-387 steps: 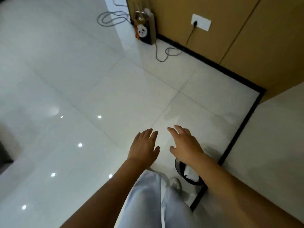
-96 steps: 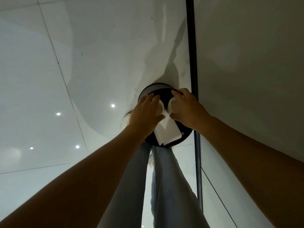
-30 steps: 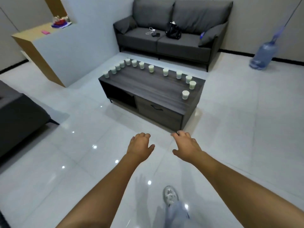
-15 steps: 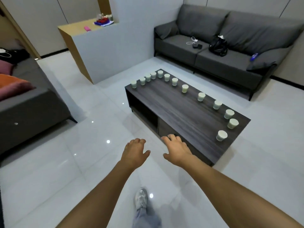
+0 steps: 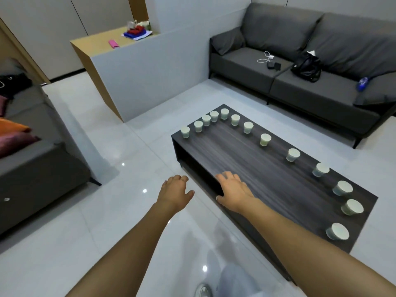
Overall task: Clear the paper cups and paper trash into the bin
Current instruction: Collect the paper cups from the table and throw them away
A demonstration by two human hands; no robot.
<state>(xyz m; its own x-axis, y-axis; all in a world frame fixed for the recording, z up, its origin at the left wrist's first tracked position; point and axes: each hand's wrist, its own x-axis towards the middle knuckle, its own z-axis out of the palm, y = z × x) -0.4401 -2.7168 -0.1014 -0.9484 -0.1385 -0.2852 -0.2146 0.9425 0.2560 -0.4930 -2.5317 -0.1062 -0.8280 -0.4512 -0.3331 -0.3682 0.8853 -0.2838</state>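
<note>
Both arms reach out in front of the person, bare from the elbow down, palms turned toward the floor. The left hand (image 5: 174,192) hangs over the white tiles just beside the near corner of the coffee table (image 5: 267,179), fingers loosely bent and slightly apart, thumb sticking out to the side, holding nothing. The right hand (image 5: 232,189) is stretched a little further, above the table's near edge, fingers relaxed and spread, thumb down by the rim; whether it touches the wood I cannot tell. It is empty too.

The paper cups (image 5: 292,154) stand upright along the far side and right end of the dark wooden top, in a curving line from the far left corner round to the near right, well apart from either hand.

A grey sofa (image 5: 310,67) sits behind the table with a black bag (image 5: 306,67) on it.
</note>
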